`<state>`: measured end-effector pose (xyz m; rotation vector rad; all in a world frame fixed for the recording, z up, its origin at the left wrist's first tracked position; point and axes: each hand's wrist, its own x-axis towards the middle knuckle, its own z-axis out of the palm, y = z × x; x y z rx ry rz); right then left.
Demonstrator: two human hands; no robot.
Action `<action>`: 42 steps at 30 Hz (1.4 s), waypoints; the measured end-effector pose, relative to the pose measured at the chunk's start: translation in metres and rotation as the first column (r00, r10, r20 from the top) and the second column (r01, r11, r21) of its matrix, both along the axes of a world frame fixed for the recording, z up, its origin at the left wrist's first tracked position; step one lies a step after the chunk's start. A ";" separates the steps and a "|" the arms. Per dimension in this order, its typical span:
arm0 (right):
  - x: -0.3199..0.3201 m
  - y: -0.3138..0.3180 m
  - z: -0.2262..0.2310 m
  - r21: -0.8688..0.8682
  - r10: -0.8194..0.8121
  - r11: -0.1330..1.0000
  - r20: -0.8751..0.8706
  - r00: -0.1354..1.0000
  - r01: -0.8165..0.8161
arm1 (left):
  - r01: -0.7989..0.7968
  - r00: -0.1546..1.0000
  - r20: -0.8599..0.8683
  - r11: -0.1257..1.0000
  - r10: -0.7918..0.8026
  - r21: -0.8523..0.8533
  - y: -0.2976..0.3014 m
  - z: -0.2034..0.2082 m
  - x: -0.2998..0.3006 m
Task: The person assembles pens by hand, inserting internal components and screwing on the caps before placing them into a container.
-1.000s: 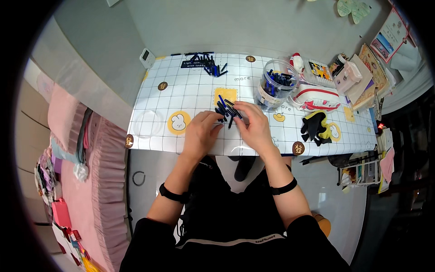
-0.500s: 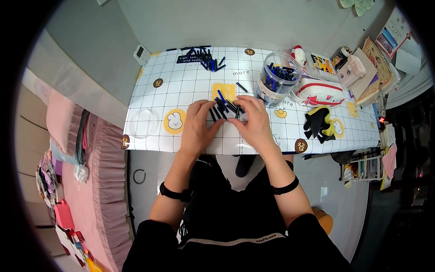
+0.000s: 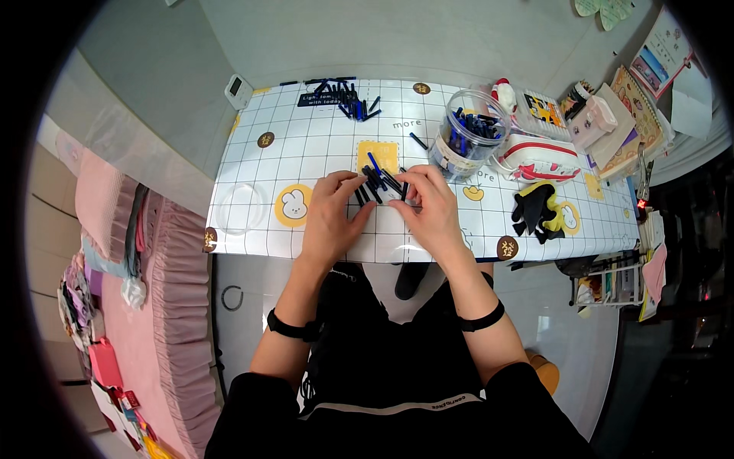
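Note:
A small pile of short black and blue ink cartridges lies on the grid-patterned tabletop in front of me. My left hand curves along the pile's left side, thumb and index finger apart, touching the cartridges at the edge. At the right side, my right hand has one black cartridge between thumb and index finger. A single loose cartridge lies beyond the pile, beside a clear plastic jar partly filled with similar cartridges. Another heap of cartridges is spread near the table's back edge.
A clear round lid lies at the left. Right of the jar are a white and red pouch, a crumpled black and yellow item, and notebooks. A white digital device stands at the back left corner.
The loose cartridge near the jar has shifted a little to the right and away from me. My right fingers have drawn together around a cartridge; my left hand has barely moved.

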<state>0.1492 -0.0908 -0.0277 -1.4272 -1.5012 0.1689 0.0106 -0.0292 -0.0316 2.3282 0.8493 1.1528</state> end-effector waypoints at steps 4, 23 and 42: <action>-0.001 -0.001 0.001 0.043 -0.001 0.999 -0.023 1.000 0.002 | 0.016 0.999 -0.029 0.999 -0.014 0.051 0.001 -0.002 0.000; 0.002 0.000 -0.002 0.207 -0.253 0.945 -0.029 0.967 0.253 | 0.005 1.000 -0.028 0.999 -0.004 0.043 -0.003 0.002 0.002; -0.001 0.007 -0.007 0.071 -0.325 0.944 0.379 0.867 0.323 | -0.037 0.992 -0.121 0.999 0.035 -0.011 -0.003 0.007 -0.009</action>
